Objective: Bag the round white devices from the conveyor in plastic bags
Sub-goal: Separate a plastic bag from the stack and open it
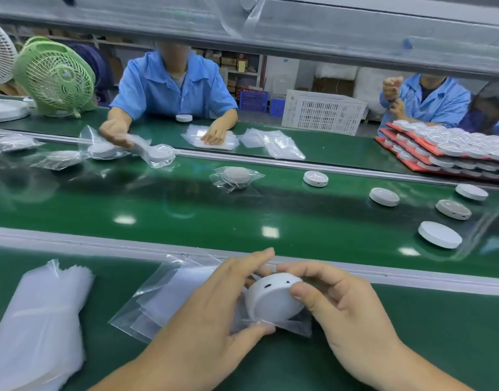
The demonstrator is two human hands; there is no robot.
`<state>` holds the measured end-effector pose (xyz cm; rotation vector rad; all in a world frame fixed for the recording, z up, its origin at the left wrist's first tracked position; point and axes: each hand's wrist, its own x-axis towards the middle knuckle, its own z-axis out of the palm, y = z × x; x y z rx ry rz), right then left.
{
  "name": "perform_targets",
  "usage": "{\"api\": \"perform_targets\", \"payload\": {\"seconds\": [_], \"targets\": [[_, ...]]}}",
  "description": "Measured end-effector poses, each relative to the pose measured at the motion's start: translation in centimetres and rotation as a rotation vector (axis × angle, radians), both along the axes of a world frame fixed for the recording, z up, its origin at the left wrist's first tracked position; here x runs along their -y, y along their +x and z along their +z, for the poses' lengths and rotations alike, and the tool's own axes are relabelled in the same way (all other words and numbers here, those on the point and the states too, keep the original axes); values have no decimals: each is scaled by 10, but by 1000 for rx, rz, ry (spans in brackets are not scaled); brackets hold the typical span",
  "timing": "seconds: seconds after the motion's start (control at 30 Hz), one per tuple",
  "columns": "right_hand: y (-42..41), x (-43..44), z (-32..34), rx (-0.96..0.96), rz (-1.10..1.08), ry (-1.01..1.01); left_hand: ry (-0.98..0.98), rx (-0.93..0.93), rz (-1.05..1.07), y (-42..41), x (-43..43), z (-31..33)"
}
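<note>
A round white device [273, 301] sits tilted between both of my hands, just above the near green bench. My right hand [347, 314] grips its right rim with thumb and fingers. My left hand [214, 314] pinches a clear plastic bag [273, 327] whose mouth lies around the device's lower part. Several loose clear bags [163, 294] lie fanned out under my left hand. On the moving belt, bare devices [439, 234] rest at the right, and a bagged device [237, 176] lies mid-belt.
A thick stack of bags [42, 323] lies at the near left. Across the belt a person in blue [169, 88] handles bagged devices. Red trays of devices [451, 149] stand at the far right, a white crate [323, 112] behind, a green fan [55, 76] at the far left.
</note>
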<state>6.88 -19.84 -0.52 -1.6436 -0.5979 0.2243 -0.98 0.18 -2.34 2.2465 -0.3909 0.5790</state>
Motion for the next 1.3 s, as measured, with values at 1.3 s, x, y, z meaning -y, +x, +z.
{"api": "perform_targets", "payload": {"seconds": [1.3], "targets": [[5,15,-6,410,-74,-544,416,-231,218,-1,-11,-6]]}}
